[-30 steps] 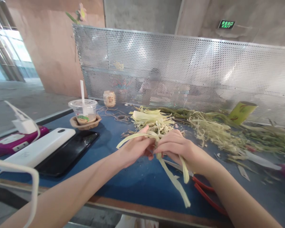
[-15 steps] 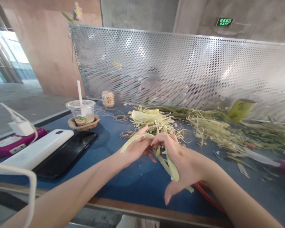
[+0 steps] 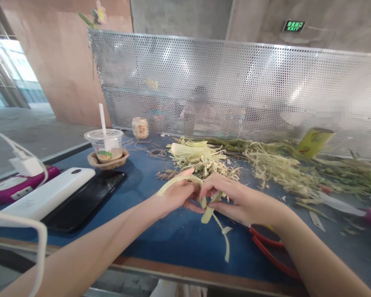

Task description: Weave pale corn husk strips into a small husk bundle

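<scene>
I take the heap of pale leaf pieces point(image 3: 188, 152) as landmark. Well left of it lie a white power bank point(image 3: 46, 196) and a black phone point(image 3: 86, 202), presumably set aside to leave working room. Nearer the heap, also left, a plastic cup point(image 3: 111, 142) stands in a cardboard holder point(image 3: 93, 161), probably for stability.

In front of the heap, I find the left hand point(image 3: 177, 194) closed on the leaf strips point(image 3: 207, 214), likely as the steady anchor; one strip arches back over its thumb and wrist. Exact contact is hidden behind the fingers. Beside it, the right hand point(image 3: 239, 198) pinches the broad strip between thumb and fingers, apparently to control its direction. Red-handled scissors point(image 3: 273, 251) lie front-right of the heap, partly under the right forearm, within reach.

Compared with the frame half a second earlier, I record the right thumb drawn in from a wide spread, and the broad strip's end shifted toward the left hand. The left hand is practically unmoved.
</scene>
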`<act>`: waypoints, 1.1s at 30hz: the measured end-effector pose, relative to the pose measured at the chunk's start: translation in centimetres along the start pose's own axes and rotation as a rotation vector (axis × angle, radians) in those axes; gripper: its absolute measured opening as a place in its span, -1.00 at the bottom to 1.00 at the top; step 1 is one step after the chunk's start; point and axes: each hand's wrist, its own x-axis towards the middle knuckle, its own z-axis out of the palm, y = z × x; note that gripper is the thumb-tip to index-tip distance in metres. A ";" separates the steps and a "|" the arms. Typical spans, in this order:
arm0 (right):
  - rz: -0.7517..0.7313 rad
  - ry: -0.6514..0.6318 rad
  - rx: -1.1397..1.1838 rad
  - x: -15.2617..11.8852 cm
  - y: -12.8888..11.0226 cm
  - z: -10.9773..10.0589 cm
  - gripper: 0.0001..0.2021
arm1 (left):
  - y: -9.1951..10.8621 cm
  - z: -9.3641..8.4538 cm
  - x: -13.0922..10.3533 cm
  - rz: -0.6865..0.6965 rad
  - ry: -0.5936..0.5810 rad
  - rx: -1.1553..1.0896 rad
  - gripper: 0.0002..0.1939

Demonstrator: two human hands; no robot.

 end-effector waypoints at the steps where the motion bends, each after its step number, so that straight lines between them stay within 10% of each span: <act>1: -0.017 -0.018 -0.004 0.1 0.1 -0.1 -0.83 | 0.0 0.0 0.0 0.002 0.008 0.022 -0.24; 16: -0.115 0.114 -0.333 0.2 1.0 0.4 -0.75 | -1.5 -1.0 0.5 0.062 -0.184 0.085 -0.31; 33: -0.079 0.016 -0.312 -0.1 0.3 0.5 -0.81 | -1.3 -1.3 0.4 0.146 -0.063 0.436 -0.34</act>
